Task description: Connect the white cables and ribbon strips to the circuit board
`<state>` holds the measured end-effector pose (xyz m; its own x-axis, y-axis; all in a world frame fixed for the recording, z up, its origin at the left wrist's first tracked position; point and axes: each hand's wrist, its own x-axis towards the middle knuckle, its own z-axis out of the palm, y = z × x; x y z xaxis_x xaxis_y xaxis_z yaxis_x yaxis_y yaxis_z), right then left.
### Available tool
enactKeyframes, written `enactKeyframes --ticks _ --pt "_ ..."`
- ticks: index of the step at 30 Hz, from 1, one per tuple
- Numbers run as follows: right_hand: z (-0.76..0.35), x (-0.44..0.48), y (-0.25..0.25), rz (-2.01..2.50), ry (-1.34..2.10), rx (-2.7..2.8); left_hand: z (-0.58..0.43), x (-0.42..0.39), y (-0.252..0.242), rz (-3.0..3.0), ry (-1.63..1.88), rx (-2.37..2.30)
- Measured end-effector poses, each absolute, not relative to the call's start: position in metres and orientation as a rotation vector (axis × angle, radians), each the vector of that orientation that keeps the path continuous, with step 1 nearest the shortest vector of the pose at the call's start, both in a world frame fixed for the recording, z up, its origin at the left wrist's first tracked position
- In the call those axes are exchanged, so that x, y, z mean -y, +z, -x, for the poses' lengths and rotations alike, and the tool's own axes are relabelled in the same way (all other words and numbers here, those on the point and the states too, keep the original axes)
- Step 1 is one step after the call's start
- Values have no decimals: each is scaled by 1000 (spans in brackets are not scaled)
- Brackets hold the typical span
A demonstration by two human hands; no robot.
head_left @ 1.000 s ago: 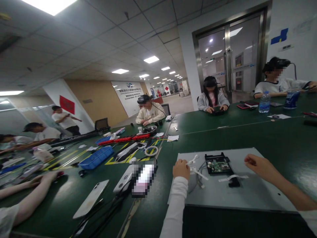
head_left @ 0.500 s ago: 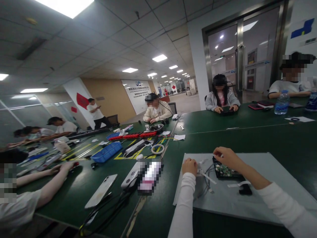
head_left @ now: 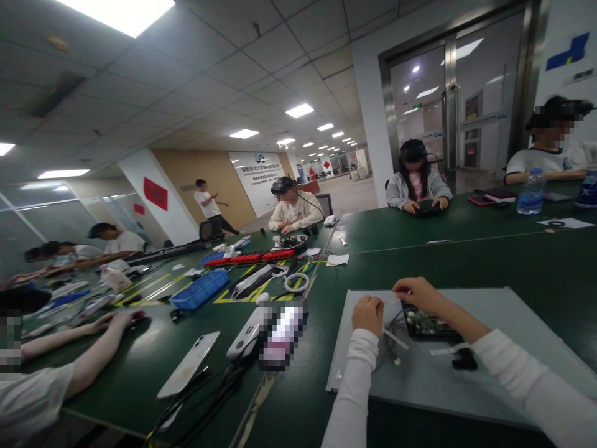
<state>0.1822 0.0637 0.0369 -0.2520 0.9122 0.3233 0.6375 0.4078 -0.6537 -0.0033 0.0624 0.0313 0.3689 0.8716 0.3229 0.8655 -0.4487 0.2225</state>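
My left hand (head_left: 368,314) is closed above the left part of a grey board (head_left: 485,379), its fingertips bent together. Facing it, my right hand (head_left: 421,295) pinches thumb to fingers over the upper left corner of a black-framed green circuit board (head_left: 422,323). What either hand holds is too small to make out. Grey cables (head_left: 392,330) and a white strip (head_left: 395,339) lie just below the gap between my hands. A black piece (head_left: 465,359) with a white label lies under my right wrist.
Left of the grey board are a phone with a lit screen (head_left: 283,336), a white power strip (head_left: 247,333), a white phone (head_left: 190,363) and black cables. Further off are a blue tray (head_left: 199,290), a cable coil (head_left: 296,284) and a water bottle (head_left: 531,193). Several people sit around the table.
My left hand has moved right, nearer my right hand, which has shifted slightly left. A white piece by my left hand no longer shows. The walking person in the background has moved right.
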Motion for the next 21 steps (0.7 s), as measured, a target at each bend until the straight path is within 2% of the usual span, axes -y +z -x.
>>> enactKeyframes --ticks 8,14,21 --pt "-208 -65 36 1387 545 1990 -7 -64 30 -2381 730 -1552" --pt "-211 -80 23 1559 447 2019 -33 -71 20 -2174 379 -1729" --pt "-205 -96 -3 1760 359 2071 -55 -74 15 -2081 248 -1921"
